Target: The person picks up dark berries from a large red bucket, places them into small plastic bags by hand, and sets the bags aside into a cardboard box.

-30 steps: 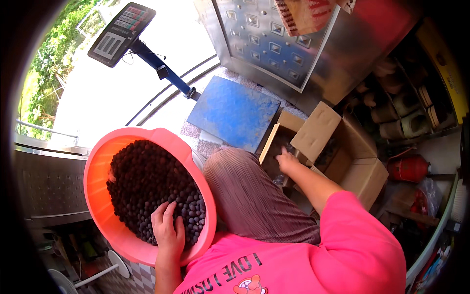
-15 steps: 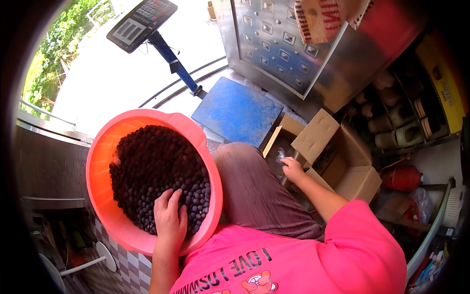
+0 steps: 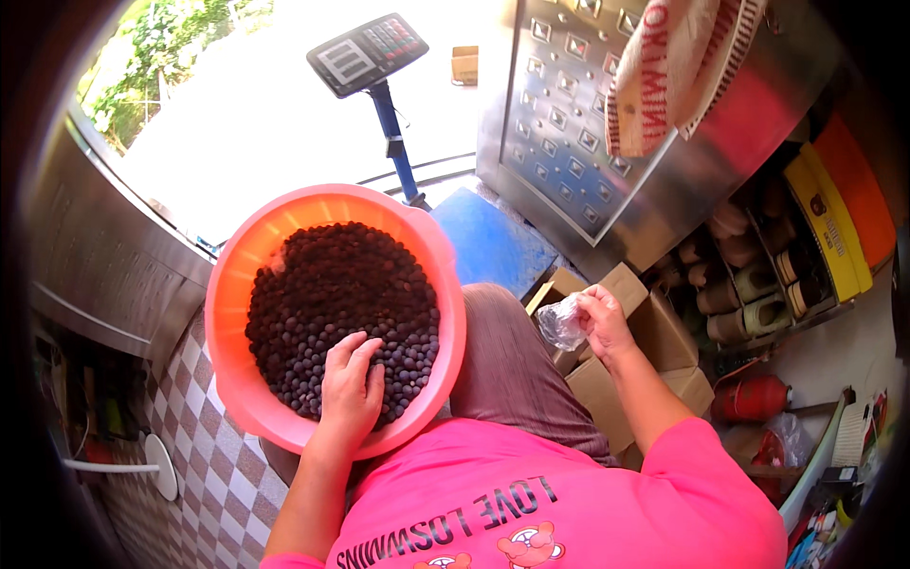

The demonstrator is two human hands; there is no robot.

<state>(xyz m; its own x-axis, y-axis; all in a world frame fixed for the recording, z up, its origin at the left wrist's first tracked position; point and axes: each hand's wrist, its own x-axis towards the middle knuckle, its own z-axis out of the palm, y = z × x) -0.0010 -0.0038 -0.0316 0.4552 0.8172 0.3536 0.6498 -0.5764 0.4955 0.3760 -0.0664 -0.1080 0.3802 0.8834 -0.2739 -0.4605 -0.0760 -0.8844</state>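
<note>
Berries [image 3: 341, 313], small, round and dark purple to near black, lie heaped in a wide orange-pink plastic basin [image 3: 237, 284] that sits on the person's lap, left of the brown-clad thigh [image 3: 512, 370]. The left hand [image 3: 349, 389] rests palm down on the near side of the heap, fingers [image 3: 365, 353] spread and slightly curled into the fruit; whether it has any gathered under the palm cannot be told. To the right of the basin, the right hand [image 3: 602, 318] is closed in a pinch on a thin, crinkled clear plastic bag [image 3: 561, 324], held above open cardboard boxes [image 3: 654, 332]. The step in hand looks like scooping berries for bagging; the next move would call for opening the limp bag's mouth and bringing a handful across without crushing soft fruit. Beyond the basin stand a blue platform scale [image 3: 493, 242] with its tilted display [image 3: 368, 54], and embossed sheet metal [image 3: 569, 123].
</note>
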